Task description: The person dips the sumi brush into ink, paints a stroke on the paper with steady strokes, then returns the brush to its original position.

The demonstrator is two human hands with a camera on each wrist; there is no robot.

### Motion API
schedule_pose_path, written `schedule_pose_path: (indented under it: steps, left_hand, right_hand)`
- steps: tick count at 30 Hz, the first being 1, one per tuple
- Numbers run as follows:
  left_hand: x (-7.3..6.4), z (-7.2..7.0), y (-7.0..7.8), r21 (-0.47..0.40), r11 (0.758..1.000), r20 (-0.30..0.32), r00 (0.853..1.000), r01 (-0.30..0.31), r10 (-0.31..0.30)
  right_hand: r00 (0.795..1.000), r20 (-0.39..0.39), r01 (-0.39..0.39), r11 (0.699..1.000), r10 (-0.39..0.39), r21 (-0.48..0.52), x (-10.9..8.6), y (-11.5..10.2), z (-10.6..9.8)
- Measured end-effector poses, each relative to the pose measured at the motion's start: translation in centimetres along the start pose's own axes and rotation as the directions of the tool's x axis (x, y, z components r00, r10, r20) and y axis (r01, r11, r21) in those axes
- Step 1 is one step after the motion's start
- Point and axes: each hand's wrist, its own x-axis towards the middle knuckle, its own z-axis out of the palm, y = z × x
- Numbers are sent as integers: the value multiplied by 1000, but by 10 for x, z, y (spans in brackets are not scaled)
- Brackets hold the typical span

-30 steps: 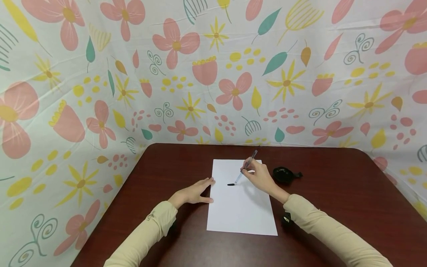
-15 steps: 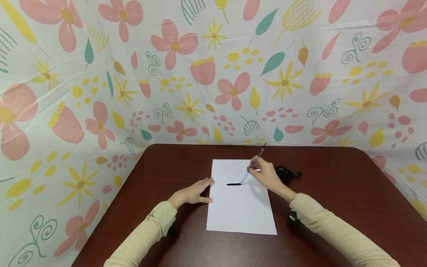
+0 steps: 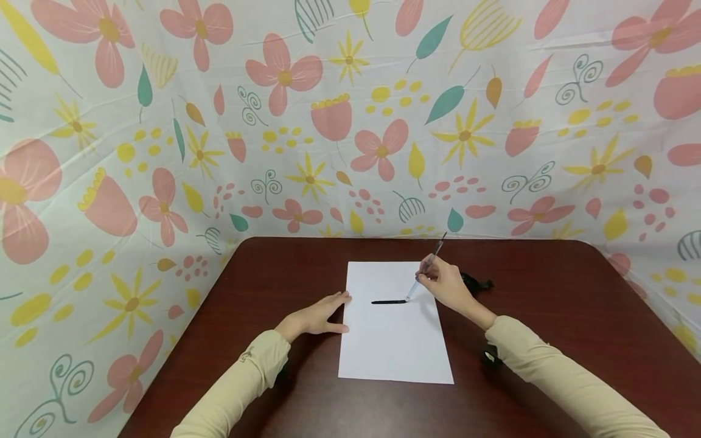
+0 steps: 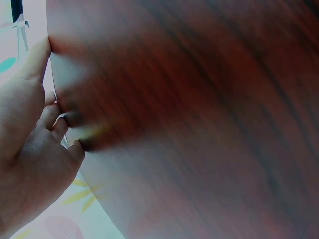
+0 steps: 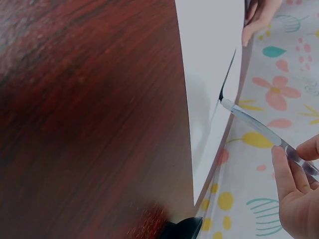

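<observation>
Head view: paper (image 3: 394,350) flat mid-worktop (image 3: 553,304), closer to the far edge than the side edges. Left hand (image 3: 316,316) relaxed, grasping nothing, fingertips and thumb on the paper's left margin. Right hand (image 3: 446,285) pinches the brush (image 3: 413,289) up the shaft, tip at the right end of a black stroke (image 3: 389,302), near parallel to the worktop's far edge. Dark dish (image 3: 477,284) off toward the far right corner, partly behind that hand.

Left wrist view: fingertips at the paper's margin, no grip. I'd keep that light hold so the sheet can't creep.

Right wrist view: thumb and fingers on the shaft, shaft tilted, dark bristles touching paper where the stroke ends. My take: hold pressure even so line width stays constant, move from the arm, then lift cleanly straight up; dwelling likely blots. Keep the heel of the hand off wet ink.
</observation>
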Motion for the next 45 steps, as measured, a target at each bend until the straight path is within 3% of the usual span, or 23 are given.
schedule_pose_path:
  steps: [29,45]
  left_hand:
    - [-2,-1,2,-11,1000,-3,1000,-13,13]
    - [0,1,-1,-7,1000,-6,1000,-5,5]
  right_hand:
    - [999,-5,-34,997,34,-70,2,-4,-10]
    - [992,-104,74,997,-77,-39,4,-7,-18]
